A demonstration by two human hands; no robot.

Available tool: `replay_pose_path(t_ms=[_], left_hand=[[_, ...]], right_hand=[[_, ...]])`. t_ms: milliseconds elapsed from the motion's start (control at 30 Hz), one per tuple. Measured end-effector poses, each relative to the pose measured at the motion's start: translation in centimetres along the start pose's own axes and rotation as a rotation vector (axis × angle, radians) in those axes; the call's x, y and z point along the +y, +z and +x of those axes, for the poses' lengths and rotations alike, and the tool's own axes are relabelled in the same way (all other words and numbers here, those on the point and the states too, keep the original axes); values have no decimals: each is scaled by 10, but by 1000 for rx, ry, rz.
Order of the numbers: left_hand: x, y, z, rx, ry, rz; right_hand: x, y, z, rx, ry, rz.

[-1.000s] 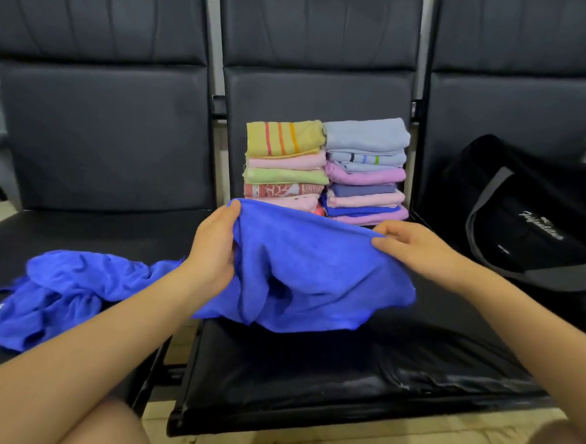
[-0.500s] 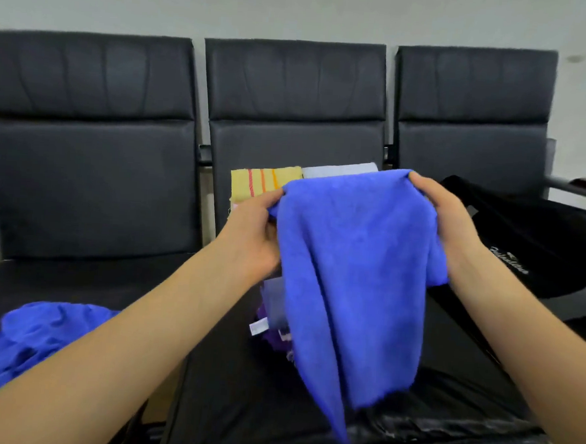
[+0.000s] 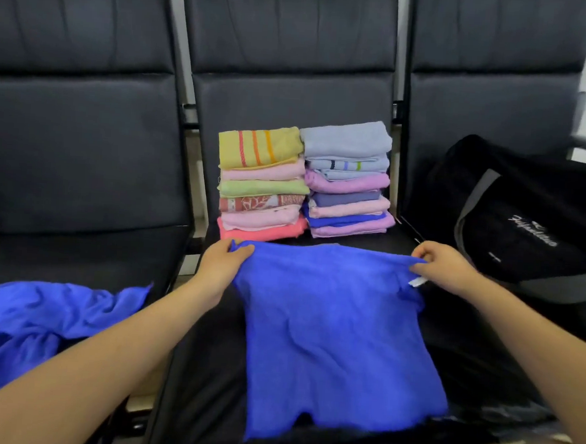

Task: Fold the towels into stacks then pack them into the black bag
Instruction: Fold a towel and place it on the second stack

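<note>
Count of items on the seats
Were 3 black chairs (image 3: 292, 94), 2 stacks of folded towels (image 3: 263, 182) (6 left, approx. 8 right), 2 loose blue towels (image 3: 332, 337), 1 black bag (image 3: 532, 216), 2 hands (image 3: 222, 264).

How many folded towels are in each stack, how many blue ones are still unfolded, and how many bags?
Left stack: 6 folded towels
Right stack: about 8, layers hard to separate
Unfolded blue towels: 2, one held, one crumpled
Black bag: 1
Total: about 17
</note>
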State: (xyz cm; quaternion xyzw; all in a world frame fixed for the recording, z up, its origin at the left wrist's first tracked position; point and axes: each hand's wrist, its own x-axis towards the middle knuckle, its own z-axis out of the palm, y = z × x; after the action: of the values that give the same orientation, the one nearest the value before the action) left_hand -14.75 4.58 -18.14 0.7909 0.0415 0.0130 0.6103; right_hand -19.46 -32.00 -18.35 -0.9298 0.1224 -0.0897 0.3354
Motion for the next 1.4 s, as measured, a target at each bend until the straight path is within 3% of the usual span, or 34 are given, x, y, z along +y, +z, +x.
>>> replay_pose_path(t_ms=[167, 333, 500, 600, 667, 767, 900, 967, 1100, 1267, 1400], left_hand=[[-9, -2, 5, 18, 9, -32], [-18, -4, -1, 30, 76, 171], [-5, -5, -24, 217, 434, 352], [7, 1, -54, 47, 662, 374], [8, 10, -78, -192, 720, 455], [4, 20, -109, -517, 688, 683], [-17, 19, -129, -807, 741, 948], [-28, 14, -129, -850, 792, 973], [-32, 10, -133, -815, 812, 819], [-23, 14, -137, -610, 407, 447], [-5, 18, -139, -458, 339, 252]], right_hand=[[18, 11, 14, 158, 5, -19], [28, 14, 20, 125, 48, -215], [18, 9, 7, 274, 113, -129], [2, 9, -10, 336, 70, -2], [-12, 12, -28, 193, 5, 116], [-36, 17, -65, -203, -104, 237], [-59, 20, -117, -705, -214, 0], [-64, 28, -137, -799, -311, -173], [-66, 39, -157, -628, -555, -374], [-65, 41, -170, -479, -622, -553], [-70, 47, -169, -256, -595, -614]])
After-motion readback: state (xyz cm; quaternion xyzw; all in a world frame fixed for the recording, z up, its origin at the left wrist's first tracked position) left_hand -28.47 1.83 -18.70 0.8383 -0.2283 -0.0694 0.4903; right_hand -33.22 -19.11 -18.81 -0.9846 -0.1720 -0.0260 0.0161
